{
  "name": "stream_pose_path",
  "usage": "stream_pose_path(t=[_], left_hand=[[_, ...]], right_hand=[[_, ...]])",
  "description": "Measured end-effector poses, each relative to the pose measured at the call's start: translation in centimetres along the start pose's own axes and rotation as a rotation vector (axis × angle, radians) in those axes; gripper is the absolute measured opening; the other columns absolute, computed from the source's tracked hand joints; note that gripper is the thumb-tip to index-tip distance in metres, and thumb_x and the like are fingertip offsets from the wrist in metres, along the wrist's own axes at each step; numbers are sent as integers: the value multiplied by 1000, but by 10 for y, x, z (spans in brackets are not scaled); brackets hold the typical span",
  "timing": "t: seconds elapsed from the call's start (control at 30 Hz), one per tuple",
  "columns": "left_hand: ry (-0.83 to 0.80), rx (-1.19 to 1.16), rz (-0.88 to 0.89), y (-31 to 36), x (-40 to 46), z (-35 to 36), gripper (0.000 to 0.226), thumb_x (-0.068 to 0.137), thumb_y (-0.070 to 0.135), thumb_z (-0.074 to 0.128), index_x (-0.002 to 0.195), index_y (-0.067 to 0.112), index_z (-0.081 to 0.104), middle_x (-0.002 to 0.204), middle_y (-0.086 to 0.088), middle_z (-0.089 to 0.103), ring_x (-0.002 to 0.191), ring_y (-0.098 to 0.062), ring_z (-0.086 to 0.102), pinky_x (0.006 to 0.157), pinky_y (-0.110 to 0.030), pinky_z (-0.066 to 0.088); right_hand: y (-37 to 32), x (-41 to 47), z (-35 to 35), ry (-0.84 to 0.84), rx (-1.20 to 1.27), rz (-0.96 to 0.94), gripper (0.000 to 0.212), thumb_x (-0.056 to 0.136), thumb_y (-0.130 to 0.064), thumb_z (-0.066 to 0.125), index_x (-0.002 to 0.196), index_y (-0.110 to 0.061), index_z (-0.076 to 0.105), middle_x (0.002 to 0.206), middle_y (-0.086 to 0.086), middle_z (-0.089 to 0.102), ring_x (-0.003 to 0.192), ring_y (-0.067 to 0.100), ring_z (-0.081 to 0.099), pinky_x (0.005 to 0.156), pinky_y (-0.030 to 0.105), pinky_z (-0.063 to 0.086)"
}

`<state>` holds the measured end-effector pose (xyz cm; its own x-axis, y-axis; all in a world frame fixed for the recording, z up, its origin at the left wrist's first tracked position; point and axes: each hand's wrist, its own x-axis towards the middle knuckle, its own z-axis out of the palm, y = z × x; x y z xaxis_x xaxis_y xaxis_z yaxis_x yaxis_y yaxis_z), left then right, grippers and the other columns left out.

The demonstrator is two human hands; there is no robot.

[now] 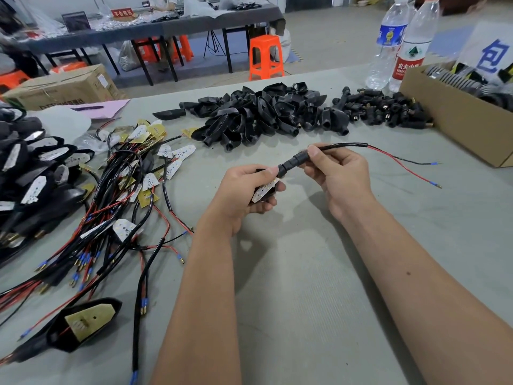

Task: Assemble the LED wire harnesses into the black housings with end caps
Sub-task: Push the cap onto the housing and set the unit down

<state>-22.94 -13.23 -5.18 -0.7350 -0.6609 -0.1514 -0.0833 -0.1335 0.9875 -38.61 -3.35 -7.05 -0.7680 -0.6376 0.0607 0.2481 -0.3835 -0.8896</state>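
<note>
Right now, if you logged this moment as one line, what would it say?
step: fitting end cap | left hand: holds housing | right hand: pinches end cap on harness cable | red and black leads: trailing right on table

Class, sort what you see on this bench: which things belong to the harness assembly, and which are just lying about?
Job: housing in left hand; end cap in right hand; housing pile; cap pile; harness pile.
Lying about: water bottles; orange stool; pink paper.
</note>
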Motion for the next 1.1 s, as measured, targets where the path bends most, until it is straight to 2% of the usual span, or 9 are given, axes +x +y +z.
stream_pose_path(t=[0.17,0.3,0.53,0.63,0.73,0.8,0.93,1.0,1.1], left_hand=[[57,50,2,-2,2,-1,15,97,19,68,92,6,74,83,-13,74,54,-21,58,51,-25,51],[97,67,21,-4,5,4,17,97,19,67,92,4,74,79,-13,73,50,-22,56,48,-25,48],[91,-37,-31,-1,6,4,49,105,41,42,95,2,71,80,-17,73,51,-24,58,49,-26,50],[97,-43,-18,-2,5,3,54,106,43,37,95,1,69,79,-18,73,50,-25,57,49,-26,49],[68,-40,-27,0,4,7,49,106,41,41,99,1,69,83,-14,73,55,-24,60,52,-28,51],[35,-44,-30,1,3,11,43,104,36,48,109,-2,67,87,-13,72,62,-24,63,58,-31,55],[3,-30,-13,-1,0,8,24,96,11,68,117,-1,65,97,-16,69,73,-28,69,68,-32,61],[8,-8,-13,-1,0,5,18,96,2,65,114,0,68,97,-15,69,73,-27,71,68,-29,61],[35,-35,-36,0,0,4,15,102,2,55,104,3,69,91,-14,71,69,-25,72,63,-26,59]], right_hand=[[2,-2,2,-22,-142,-61,5,92,-1,74,91,-6,73,77,8,78,70,19,75,64,22,57],[3,-5,5,-76,-202,-53,5,91,-1,75,90,-6,74,79,10,78,71,19,74,66,22,57],[1,-7,7,-140,-190,-8,5,90,-3,76,89,-7,75,84,13,79,80,25,78,63,22,58],[1,-6,6,-161,-200,-14,8,90,-4,76,88,-11,75,85,12,79,81,26,78,62,22,58],[3,-5,6,-140,-169,-4,5,93,-6,75,90,-11,74,86,9,78,81,24,77,61,24,58],[4,-3,5,-108,-142,15,1,94,-10,74,95,-11,75,87,8,77,81,23,75,61,24,57],[4,1,3,-42,-124,41,14,101,-15,65,97,-7,76,96,9,79,85,21,74,63,23,57],[4,1,2,-19,-127,38,17,103,-16,63,94,-9,77,99,5,79,87,17,72,64,22,56],[3,1,1,36,-112,39,13,100,-14,67,97,-10,79,90,4,75,74,8,67,62,20,54]])
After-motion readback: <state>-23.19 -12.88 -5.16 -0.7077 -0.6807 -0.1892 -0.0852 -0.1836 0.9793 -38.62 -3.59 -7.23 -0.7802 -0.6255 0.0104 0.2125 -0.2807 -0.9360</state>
